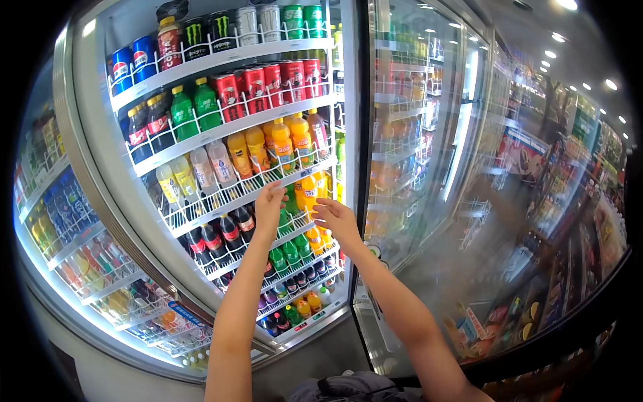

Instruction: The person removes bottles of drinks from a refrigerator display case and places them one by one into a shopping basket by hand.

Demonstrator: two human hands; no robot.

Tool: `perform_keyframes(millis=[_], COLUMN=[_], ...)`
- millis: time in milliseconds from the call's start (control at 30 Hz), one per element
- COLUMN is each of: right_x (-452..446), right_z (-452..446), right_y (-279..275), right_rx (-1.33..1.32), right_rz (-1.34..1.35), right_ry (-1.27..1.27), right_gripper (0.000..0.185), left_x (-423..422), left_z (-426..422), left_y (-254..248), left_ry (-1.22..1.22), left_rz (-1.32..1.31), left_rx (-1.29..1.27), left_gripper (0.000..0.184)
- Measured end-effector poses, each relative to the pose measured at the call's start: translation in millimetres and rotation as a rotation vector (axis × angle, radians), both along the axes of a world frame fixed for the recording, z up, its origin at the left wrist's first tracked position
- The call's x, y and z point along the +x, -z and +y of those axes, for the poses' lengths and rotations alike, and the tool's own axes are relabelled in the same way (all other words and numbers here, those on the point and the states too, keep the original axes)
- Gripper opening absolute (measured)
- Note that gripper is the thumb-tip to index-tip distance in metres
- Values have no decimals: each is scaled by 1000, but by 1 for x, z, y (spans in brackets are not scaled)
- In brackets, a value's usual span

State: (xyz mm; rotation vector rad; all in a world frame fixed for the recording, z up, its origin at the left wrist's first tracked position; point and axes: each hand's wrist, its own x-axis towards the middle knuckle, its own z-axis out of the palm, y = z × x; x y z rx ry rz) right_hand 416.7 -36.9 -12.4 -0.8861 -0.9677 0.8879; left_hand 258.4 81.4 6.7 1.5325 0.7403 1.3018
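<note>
Both of my arms reach into an open drinks cooler. My left hand (270, 202) is at the front edge of the middle shelf (248, 195), fingers curled and pressed together; anything between them is too small to make out. To its right, my right hand (335, 220) has its fingers apart and slightly bent, holding nothing visible. It is in front of large orange drink bottles (309, 190) on the shelf below. Green bottles (292, 201) stand partly hidden between my hands. Above them is a row of orange juice bottles (282, 142) behind a white wire rail.
Red cans (255, 89) and other cans, such as a blue Pepsi can (144, 57), fill the upper shelves. Dark cola bottles (230, 231) stand lower left. The glass door (408, 167) is swung open on the right. Another lit cooler (74, 241) stands at left.
</note>
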Motion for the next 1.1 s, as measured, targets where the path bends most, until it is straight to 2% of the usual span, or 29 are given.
perform_keyframes(millis=[333, 400, 467, 600, 667, 800, 833, 867, 933, 967, 1100], right_x=[1, -3, -6, -14, -18, -16, -15, -13, -7, -4, 10], right_z=[60, 79, 96, 112, 114, 109, 107, 106, 102, 99, 89], right_y=[-22, -28, -33, -34, -27, -25, -27, -29, -34, -35, -38], right_rx=[26, 33, 43, 18, 45, -3, -16, -29, -21, -16, -5], right_rz=[-12, -32, -53, -99, -85, -174, -170, -164, -167, -162, -213], right_ry=[99, 115, 133, 157, 157, 184, 180, 174, 167, 149, 186], right_gripper=[40, 40, 40, 42, 43, 39, 39, 39, 40, 40, 42], left_x=[14, 11, 13, 10, 15, 41, 43, 48, 54, 57, 65], left_z=[80, 97, 123, 159, 184, 224, 225, 226, 236, 240, 257], left_y=[-32, -33, -32, -31, -29, -34, -38, -43, -46, -47, -44], left_ry=[-35, -79, -90, -63, -149, -105, -165, -154, -339, -334, -261], left_rz=[36, 143, 103, 79, 210, 87, 197, 186, 378, 355, 357], left_rx=[77, 144, 141, 204, 290, 338, 338, 341, 409, 399, 381], left_gripper=[41, 41, 41, 50, 53, 67, 78, 78, 85, 89, 85])
